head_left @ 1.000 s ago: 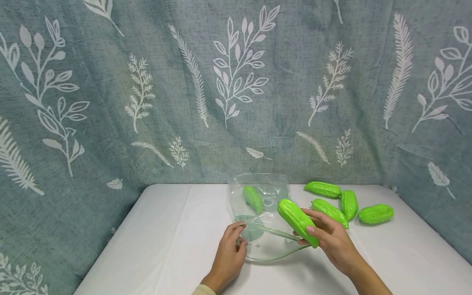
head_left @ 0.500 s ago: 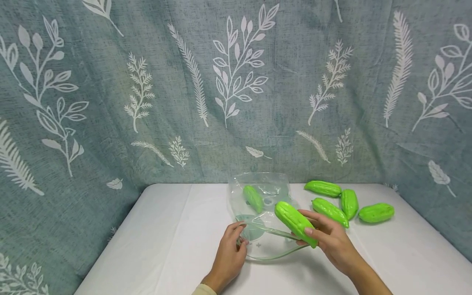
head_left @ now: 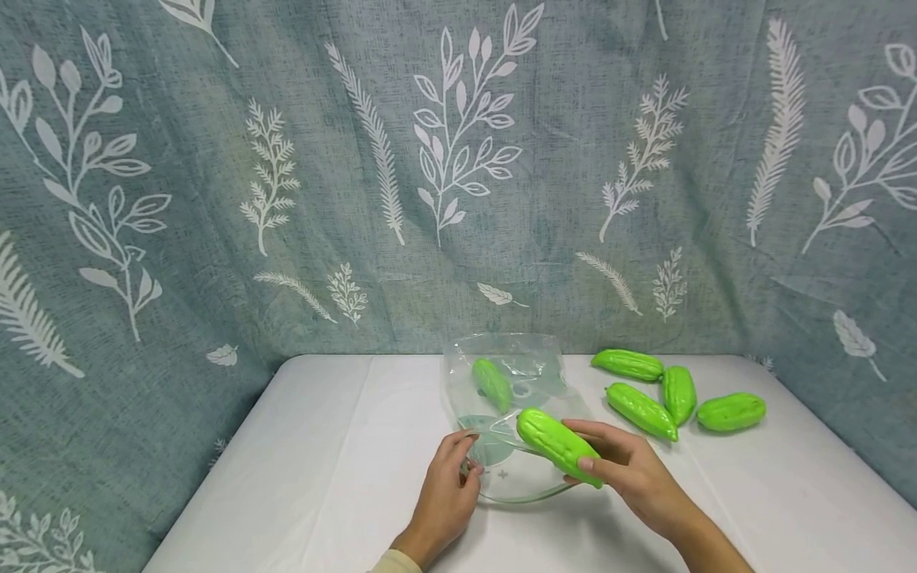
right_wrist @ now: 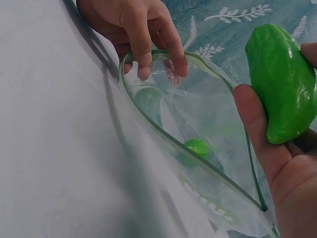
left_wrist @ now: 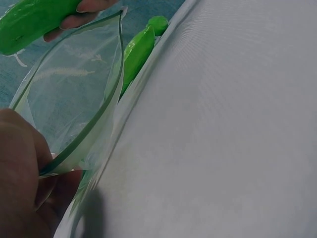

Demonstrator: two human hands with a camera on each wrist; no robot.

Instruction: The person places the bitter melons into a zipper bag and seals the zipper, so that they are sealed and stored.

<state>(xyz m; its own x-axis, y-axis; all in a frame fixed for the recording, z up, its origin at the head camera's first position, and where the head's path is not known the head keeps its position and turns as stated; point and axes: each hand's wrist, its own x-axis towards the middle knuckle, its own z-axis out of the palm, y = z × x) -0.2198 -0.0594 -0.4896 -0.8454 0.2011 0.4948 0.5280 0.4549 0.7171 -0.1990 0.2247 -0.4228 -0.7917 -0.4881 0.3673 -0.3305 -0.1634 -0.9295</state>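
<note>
A clear zip bag point(head_left: 526, 477) lies on the table with its mouth spread toward the person; one green bitter melon point(head_left: 492, 384) is inside. The left hand point(head_left: 446, 497) pinches the left edge of the bag's mouth, as the right wrist view shows at the fingers point(right_wrist: 143, 59). In the right hand point(head_left: 637, 477) a second green melon point(head_left: 559, 446) is held between thumb and fingers, tilted, above the right part of the opening. The right wrist view shows that melon point(right_wrist: 280, 82) outside the bag, beside the rim point(right_wrist: 168, 136).
Several more green melons lie right of the bag: one at the back point(head_left: 627, 364), one upright-lying point(head_left: 678, 395), one nearer point(head_left: 641, 411) and one far right point(head_left: 731, 412). The white table point(head_left: 322, 469) meets a patterned teal cloth point(head_left: 458, 294) behind.
The right hand and its melon have moved left and slightly down over the bag's mouth. The left hand has stayed at the bag's edge.
</note>
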